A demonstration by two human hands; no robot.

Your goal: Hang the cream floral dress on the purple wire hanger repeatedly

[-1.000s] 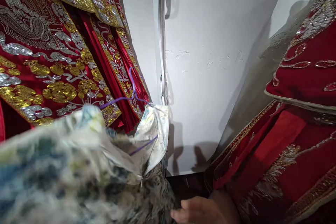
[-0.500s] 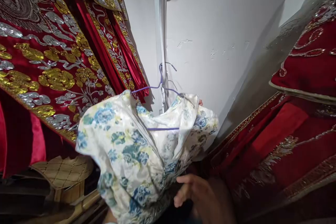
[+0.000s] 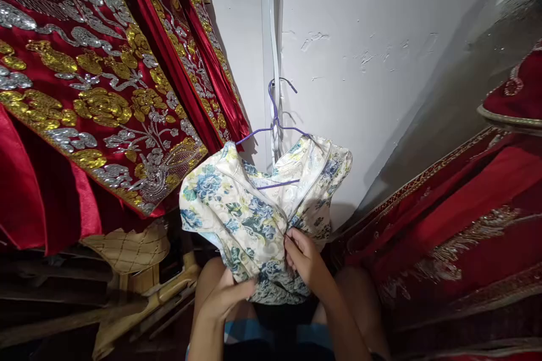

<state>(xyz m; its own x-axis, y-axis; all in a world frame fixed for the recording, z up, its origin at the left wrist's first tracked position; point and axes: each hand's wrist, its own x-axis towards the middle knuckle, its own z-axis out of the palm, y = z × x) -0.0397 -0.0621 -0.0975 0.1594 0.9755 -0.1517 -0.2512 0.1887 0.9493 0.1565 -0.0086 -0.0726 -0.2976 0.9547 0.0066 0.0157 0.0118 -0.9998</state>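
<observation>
A white floral blouse with blue and green flowers hangs from a purple hanger. Its crossed V-neckline faces me. My right hand pinches the cloth just below the point where the neckline crosses. At the blouse's lower left side is my left hand, its thumb laid over the front and its other fingers mostly hidden behind the cloth. The hanger's hook sits by a narrow pale strip on the wall.
Red cloth with gold and silver sequin embroidery hangs at the left. More red beaded cloth is at the right. A wooden chair with a woven-patterned part stands lower left. Behind is a white wall with peeling paint.
My right hand has moved up from beside the blouse and taken hold of its front. My left hand has come into view at the lower left side. The blouse now hangs straighter.
</observation>
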